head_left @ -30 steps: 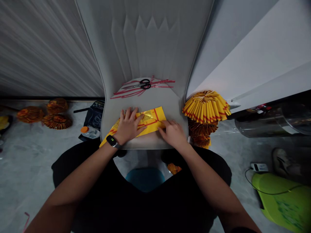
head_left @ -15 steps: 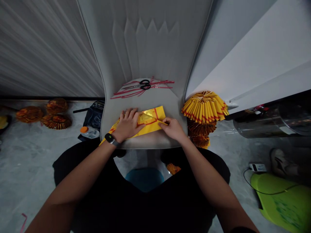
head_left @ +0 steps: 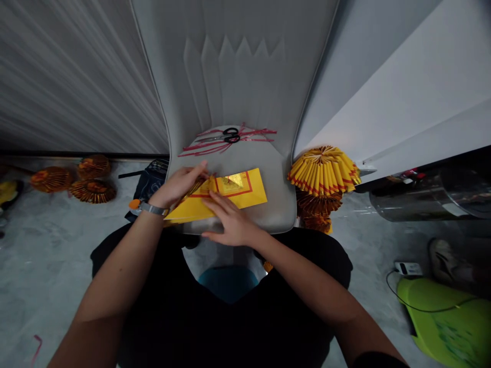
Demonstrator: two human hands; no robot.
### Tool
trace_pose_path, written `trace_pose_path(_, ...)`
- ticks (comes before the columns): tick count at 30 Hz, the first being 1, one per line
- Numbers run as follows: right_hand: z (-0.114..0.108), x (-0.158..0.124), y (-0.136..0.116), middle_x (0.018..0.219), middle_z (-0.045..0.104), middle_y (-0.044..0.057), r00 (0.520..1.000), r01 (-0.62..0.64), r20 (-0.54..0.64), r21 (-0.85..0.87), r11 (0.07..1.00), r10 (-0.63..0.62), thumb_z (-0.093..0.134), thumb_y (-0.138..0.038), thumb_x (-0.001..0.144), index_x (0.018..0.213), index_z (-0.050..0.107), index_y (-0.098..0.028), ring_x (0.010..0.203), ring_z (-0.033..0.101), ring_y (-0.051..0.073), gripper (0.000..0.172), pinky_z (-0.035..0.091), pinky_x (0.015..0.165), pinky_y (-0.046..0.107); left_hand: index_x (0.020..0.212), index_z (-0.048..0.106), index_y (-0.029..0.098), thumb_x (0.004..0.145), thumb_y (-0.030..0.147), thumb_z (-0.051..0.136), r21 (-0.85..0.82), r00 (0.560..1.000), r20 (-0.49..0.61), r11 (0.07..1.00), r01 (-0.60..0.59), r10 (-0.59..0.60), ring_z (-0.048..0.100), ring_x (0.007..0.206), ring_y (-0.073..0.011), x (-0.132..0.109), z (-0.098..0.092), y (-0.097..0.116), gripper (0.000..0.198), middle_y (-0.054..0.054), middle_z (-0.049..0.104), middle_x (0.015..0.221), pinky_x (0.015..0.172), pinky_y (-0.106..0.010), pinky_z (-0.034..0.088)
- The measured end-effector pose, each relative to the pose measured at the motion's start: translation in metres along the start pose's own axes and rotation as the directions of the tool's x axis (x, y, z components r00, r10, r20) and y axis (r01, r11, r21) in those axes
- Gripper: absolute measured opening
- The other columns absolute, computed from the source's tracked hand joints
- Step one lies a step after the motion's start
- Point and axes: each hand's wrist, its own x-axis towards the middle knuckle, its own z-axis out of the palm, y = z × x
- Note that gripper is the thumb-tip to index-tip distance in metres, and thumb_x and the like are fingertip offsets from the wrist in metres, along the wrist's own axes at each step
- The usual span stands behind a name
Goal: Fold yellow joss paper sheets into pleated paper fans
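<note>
Sheets of yellow paper (head_left: pixel 249 197) printed with a red border and a gold foil patch lie flat on the seat of a grey chair (head_left: pixel 268 217). At their left end my left hand (head_left: pixel 178 186), a watch on its wrist, holds a raised gold-toned part of the yellow paper; its fingertips are partly hidden. Resting on the near edge of the sheets, my right hand (head_left: pixel 232 222) has its fingers spread and grips nothing. Behind the paper, black-handled scissors (head_left: pixel 231 135) lie on pink plastic strips (head_left: pixel 207 149).
Pleated yellow paper fans (head_left: pixel 324 171) are stacked right of the chair. Several round pleated gold pieces (head_left: pixel 93 190) sit on the floor at left, near a dark bag (head_left: pixel 148 179). A green stool-like object (head_left: pixel 441 317) with a cable stands at lower right, by a shoe (head_left: pixel 443 258).
My right hand has let go of the paper's right edge and moved left across it, fingers spreading. My left hand has shifted left and turned, lifting the paper's left end.
</note>
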Motion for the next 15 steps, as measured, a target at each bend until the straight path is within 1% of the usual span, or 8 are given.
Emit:
trace_pose_path(1,0.004,0.000,-0.002,0.174,0.031,0.015,0.999,0.023,0.050,-0.069,0.997,-0.020,0.074,-0.050,0.094,0.165,0.036,-0.022,0.163,0.024,0.034,0.086,0.024,0.133,0.056,0.085,0.081,0.018,0.083,0.088,0.054,0.039,1.000,0.023,0.999,0.007,-0.008,0.072,0.098,-0.0291,0.000,-0.005,-0.002,0.075,-0.009,0.081,0.097,0.086,-0.034,0.055)
trace_pose_path(3,0.008,0.001,-0.005,0.174,0.031,0.015,0.991,0.058,0.126,-0.174,0.983,-0.037,0.071,-0.050,0.096,0.163,0.041,-0.019,0.164,0.019,0.035,0.080,0.021,0.134,0.055,0.086,0.083,0.020,0.074,0.085,0.067,0.097,0.998,0.066,0.995,-0.018,0.011,0.071,0.096,-0.0286,0.001,-0.012,-0.008,0.069,-0.007,0.082,0.093,0.083,-0.032,0.055)
trace_pose_path(5,0.010,0.003,-0.006,0.174,0.033,0.015,0.985,0.080,0.166,-0.231,0.970,-0.042,0.069,-0.050,0.098,0.162,0.043,-0.016,0.165,0.017,0.035,0.077,0.022,0.134,0.054,0.089,0.085,0.020,0.068,0.081,0.074,0.083,0.998,0.063,0.996,-0.032,0.027,0.070,0.097,-0.0282,0.002,-0.016,-0.015,0.065,-0.006,0.082,0.096,0.082,-0.031,0.055)
trace_pose_path(7,0.010,0.005,-0.006,0.173,0.034,0.014,0.981,0.087,0.190,-0.264,0.961,-0.036,0.068,-0.049,0.098,0.161,0.046,-0.016,0.164,0.018,0.036,0.074,0.024,0.133,0.054,0.089,0.086,0.020,0.067,0.078,0.075,0.058,0.999,0.036,0.998,-0.010,0.008,0.070,0.096,-0.0281,0.002,-0.017,-0.020,0.063,-0.006,0.083,0.099,0.081,-0.031,0.055)
trace_pose_path(9,0.009,0.006,-0.006,0.173,0.035,0.013,0.978,0.088,0.209,-0.290,0.953,-0.026,0.068,-0.045,0.099,0.161,0.047,-0.018,0.164,0.020,0.036,0.070,0.025,0.132,0.055,0.087,0.086,0.019,0.069,0.076,0.073,0.058,0.999,0.044,0.998,0.005,-0.008,0.070,0.094,-0.0276,0.002,-0.019,-0.023,0.061,-0.007,0.083,0.098,0.078,-0.031,0.055)
trace_pose_path(12,0.009,0.006,-0.004,0.174,0.033,0.012,0.976,0.089,0.217,-0.311,0.946,-0.020,0.067,-0.042,0.100,0.161,0.046,-0.019,0.164,0.021,0.036,0.069,0.026,0.132,0.056,0.080,0.085,0.020,0.068,0.070,0.074,0.081,0.995,0.096,0.996,-0.036,0.028,0.070,0.090,-0.0258,0.002,-0.022,-0.025,0.053,-0.007,0.082,0.096,0.077,-0.030,0.054)
trace_pose_path(15,0.010,0.005,-0.003,0.174,0.032,0.010,0.976,0.093,0.218,-0.324,0.942,-0.022,0.067,-0.042,0.100,0.163,0.043,-0.022,0.164,0.021,0.035,0.071,0.027,0.132,0.054,0.074,0.083,0.022,0.064,0.065,0.078,0.075,0.995,0.089,0.995,-0.059,0.052,0.069,0.089,-0.0246,0.003,-0.024,-0.027,0.045,-0.007,0.082,0.096,0.079,-0.031,0.053)
